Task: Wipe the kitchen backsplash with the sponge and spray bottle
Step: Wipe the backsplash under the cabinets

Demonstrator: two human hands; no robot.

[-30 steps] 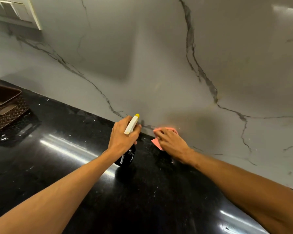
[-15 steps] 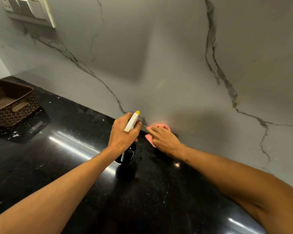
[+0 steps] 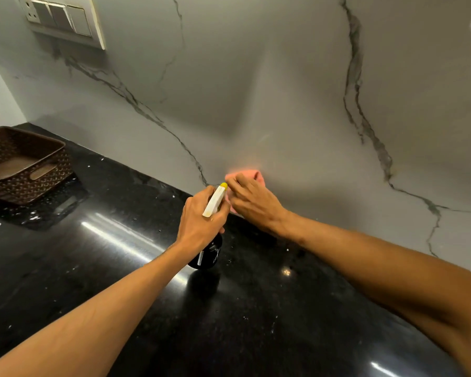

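My left hand (image 3: 199,219) grips a dark spray bottle (image 3: 208,254) round its neck; the white trigger head with a yellow nozzle (image 3: 215,200) points at the wall. The bottle's base stands on the black counter. My right hand (image 3: 252,202) presses a pink sponge (image 3: 252,174) against the bottom of the grey marble backsplash (image 3: 256,91), just above the counter joint. Most of the sponge is hidden under my fingers. The two hands are almost touching.
A brown woven basket (image 3: 25,164) sits on the black counter (image 3: 229,322) at the far left. A switch and socket panel (image 3: 63,20) is mounted on the wall at the upper left. Small white specks and droplets dot the counter.
My right hand has slid the sponge leftward along the base of the wall, closing up to the spray bottle. The left hand holds the bottle in the same spot.
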